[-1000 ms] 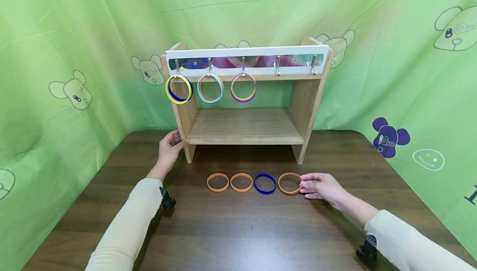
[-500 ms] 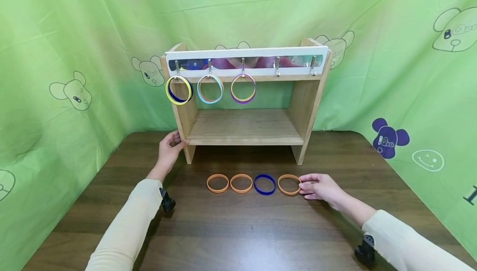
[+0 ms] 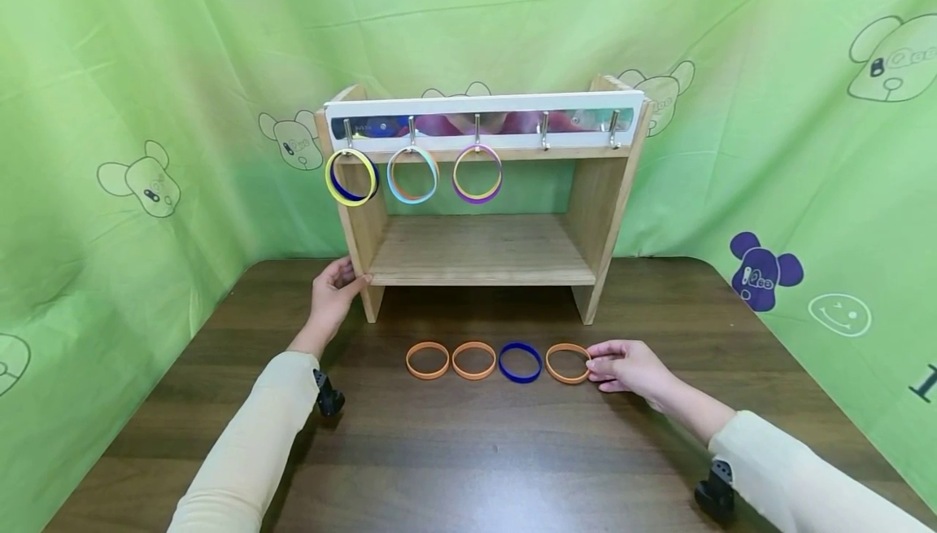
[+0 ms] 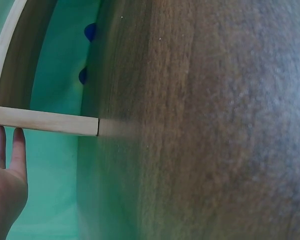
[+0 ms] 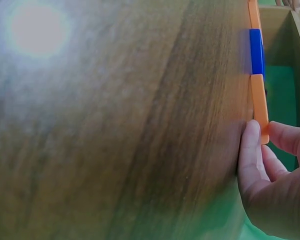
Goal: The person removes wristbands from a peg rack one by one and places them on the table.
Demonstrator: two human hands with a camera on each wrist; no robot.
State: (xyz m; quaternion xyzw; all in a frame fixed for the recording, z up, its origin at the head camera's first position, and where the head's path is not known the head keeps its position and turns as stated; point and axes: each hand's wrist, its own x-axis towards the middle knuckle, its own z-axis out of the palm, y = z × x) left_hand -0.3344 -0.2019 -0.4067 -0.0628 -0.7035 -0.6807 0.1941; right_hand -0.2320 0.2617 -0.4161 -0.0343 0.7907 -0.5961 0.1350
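Observation:
Four-in-a-row is avoided here: several silicone wristbands lie in a line on the table, two orange at the left, then a blue wristband (image 3: 520,363) and another orange wristband (image 3: 568,364) at the right end. My right hand (image 3: 631,370) pinches the right edge of that end band between thumb and fingers, low at the tabletop; the right wrist view shows a digit on each side of the orange wristband (image 5: 260,107). My left hand (image 3: 333,301) touches the left side panel (image 4: 45,120) of a wooden shelf (image 3: 483,248) with extended fingers.
Along the shelf's top runs a white rail (image 3: 512,102) with several metal hooks. Paired wristbands hang from the three left hooks: yellow and dark blue (image 3: 329,177), light blue and orange (image 3: 391,179), purple and yellow (image 3: 500,179). A green curtain (image 3: 468,12) stands behind the table.
My right hand has shifted slightly left with the end orange wristband, whose right edge now sits a little lower and closer to the blue one. The left hand stays at the panel.

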